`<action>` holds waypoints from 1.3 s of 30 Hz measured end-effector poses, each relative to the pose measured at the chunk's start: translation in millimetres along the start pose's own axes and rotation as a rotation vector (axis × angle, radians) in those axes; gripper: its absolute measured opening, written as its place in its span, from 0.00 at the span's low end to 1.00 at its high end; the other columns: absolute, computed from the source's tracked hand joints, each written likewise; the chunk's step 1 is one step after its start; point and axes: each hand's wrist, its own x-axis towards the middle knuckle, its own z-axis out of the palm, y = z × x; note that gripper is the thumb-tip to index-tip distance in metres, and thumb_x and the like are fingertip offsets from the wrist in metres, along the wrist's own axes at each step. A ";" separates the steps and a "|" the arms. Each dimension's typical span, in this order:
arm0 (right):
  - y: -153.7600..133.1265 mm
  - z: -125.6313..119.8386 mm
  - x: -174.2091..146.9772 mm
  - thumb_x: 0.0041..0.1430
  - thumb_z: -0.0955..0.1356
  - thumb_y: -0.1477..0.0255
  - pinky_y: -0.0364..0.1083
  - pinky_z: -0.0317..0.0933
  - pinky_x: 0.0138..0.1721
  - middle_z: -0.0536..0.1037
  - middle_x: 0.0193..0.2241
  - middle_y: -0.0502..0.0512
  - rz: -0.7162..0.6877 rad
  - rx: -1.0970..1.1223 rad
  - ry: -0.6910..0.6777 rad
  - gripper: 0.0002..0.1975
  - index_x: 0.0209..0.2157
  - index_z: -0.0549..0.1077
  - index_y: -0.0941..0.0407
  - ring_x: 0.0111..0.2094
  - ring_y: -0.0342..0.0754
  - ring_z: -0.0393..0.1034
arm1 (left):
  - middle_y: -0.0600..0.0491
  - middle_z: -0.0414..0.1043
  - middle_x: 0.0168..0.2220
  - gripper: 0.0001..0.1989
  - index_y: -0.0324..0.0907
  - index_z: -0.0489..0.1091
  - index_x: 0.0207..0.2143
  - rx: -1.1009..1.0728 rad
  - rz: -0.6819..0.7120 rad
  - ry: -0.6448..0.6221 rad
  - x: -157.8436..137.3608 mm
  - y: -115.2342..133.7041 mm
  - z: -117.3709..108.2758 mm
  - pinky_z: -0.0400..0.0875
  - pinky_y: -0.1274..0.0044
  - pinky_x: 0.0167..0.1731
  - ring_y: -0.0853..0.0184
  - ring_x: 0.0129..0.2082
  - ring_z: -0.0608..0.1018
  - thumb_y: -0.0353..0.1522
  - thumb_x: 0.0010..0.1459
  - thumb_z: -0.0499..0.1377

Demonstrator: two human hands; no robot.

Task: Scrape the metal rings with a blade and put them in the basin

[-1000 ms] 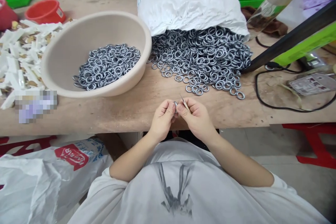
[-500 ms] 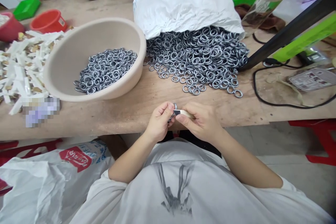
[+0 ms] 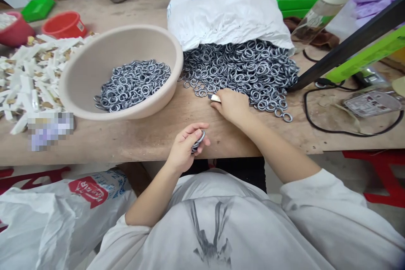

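Close to the table's front edge, my left hand (image 3: 186,145) is closed around a few grey rings (image 3: 198,141). My right hand (image 3: 232,103) reaches forward to the near edge of the ring pile (image 3: 240,67) and grips a small tool with a pale handle and a dark blade, like a knife (image 3: 216,98). Its fingertips are partly hidden under the hand, so whether they touch a ring I cannot tell. The pile spills from the mouth of a white sack (image 3: 228,17). To the left, a beige basin (image 3: 126,40) holds many similar rings.
White offcut pieces (image 3: 28,88) cover the table's left side near a red bowl (image 3: 64,25). On the right stand a slanted black post (image 3: 351,36), a clear bottle (image 3: 329,6) and a looped black cable (image 3: 306,109). Green trays (image 3: 291,6) sit behind.
My right hand has moved away from the left, forward to the ring pile, with the knife still in it. My left hand has shifted slightly left and shows the rings it holds.
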 end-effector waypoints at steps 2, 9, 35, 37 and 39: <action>-4.7 0.3 10.6 0.67 0.64 0.67 0.49 0.58 0.36 0.79 0.47 0.69 0.017 -0.066 -0.043 0.15 0.48 0.76 0.60 0.42 0.60 0.75 | 0.54 0.74 0.24 0.16 0.39 0.74 0.39 -0.034 0.002 0.057 1.5 2.9 -2.9 0.51 0.83 0.15 0.76 0.16 0.65 0.38 0.52 0.67; -2.5 -9.3 -30.3 0.66 0.64 0.64 0.45 0.55 0.30 0.74 0.27 0.53 -0.036 0.795 -0.066 0.12 0.33 0.73 0.56 0.27 0.46 0.65 | 0.54 0.73 0.25 0.18 0.39 0.68 0.31 -0.112 -0.018 0.112 8.6 7.4 -1.3 0.50 0.84 0.13 0.77 0.16 0.65 0.45 0.52 0.66; -10.4 -8.3 -107.9 0.69 0.63 0.60 0.45 0.49 0.29 0.65 0.22 0.47 -0.387 0.701 0.156 0.19 0.25 0.62 0.54 0.25 0.42 0.57 | 0.62 0.61 0.20 0.22 0.41 0.63 0.30 -0.087 -0.101 -0.008 8.8 -4.0 25.0 0.51 0.87 0.15 0.80 0.15 0.61 0.45 0.49 0.70; -8.7 -7.1 -106.7 0.69 0.63 0.59 0.45 0.49 0.29 0.64 0.21 0.47 -0.380 0.712 0.121 0.20 0.24 0.61 0.54 0.24 0.42 0.57 | 0.62 0.60 0.19 0.22 0.41 0.63 0.29 -0.087 -0.101 -0.035 6.3 -4.5 23.6 0.50 0.86 0.16 0.80 0.15 0.60 0.45 0.50 0.70; -3.4 -4.8 -100.5 0.69 0.61 0.57 0.44 0.48 0.28 0.62 0.20 0.47 -0.311 0.721 0.082 0.22 0.23 0.60 0.54 0.23 0.42 0.57 | 0.60 0.61 0.19 0.22 0.41 0.63 0.28 -0.060 -0.090 -0.129 1.8 -4.9 21.5 0.51 0.86 0.16 0.79 0.16 0.60 0.45 0.51 0.69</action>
